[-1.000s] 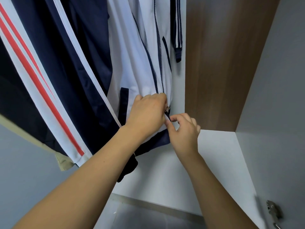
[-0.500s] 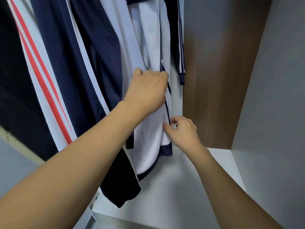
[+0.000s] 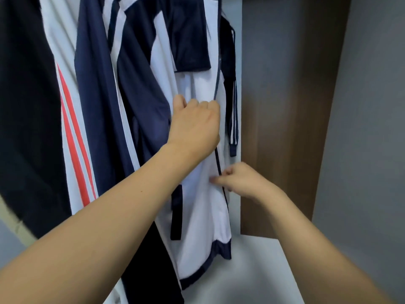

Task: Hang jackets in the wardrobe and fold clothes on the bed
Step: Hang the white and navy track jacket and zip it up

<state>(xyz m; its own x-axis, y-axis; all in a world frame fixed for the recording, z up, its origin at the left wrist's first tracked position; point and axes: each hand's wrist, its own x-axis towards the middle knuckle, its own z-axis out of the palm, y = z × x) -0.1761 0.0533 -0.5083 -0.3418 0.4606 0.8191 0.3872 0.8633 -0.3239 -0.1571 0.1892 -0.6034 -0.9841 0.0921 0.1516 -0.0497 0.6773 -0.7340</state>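
Note:
A white jacket with navy trim [image 3: 197, 227] hangs in the wardrobe, its navy zipper line [image 3: 217, 88] running down the front. My left hand [image 3: 195, 126] is curled at the zipper about halfway up the jacket, gripping the slider or the fabric there; the slider itself is hidden. My right hand [image 3: 238, 181] pinches the zipped front lower down, beside the zipper. A navy sleeve with white stripes [image 3: 232, 119] hangs on the jacket's right side.
Other jackets hang to the left: a navy and white one [image 3: 98, 106] and one with red stripes [image 3: 72, 139]. A brown wardrobe side panel [image 3: 285, 128] stands right of the jacket, a grey door [image 3: 368, 150] beyond it. The white wardrobe floor [image 3: 252, 270] lies below.
My left hand has travelled up along the zipper from the hem to mid-jacket, and the front is joined below it. My right hand stays pinching the lower part. The camera tilted upward.

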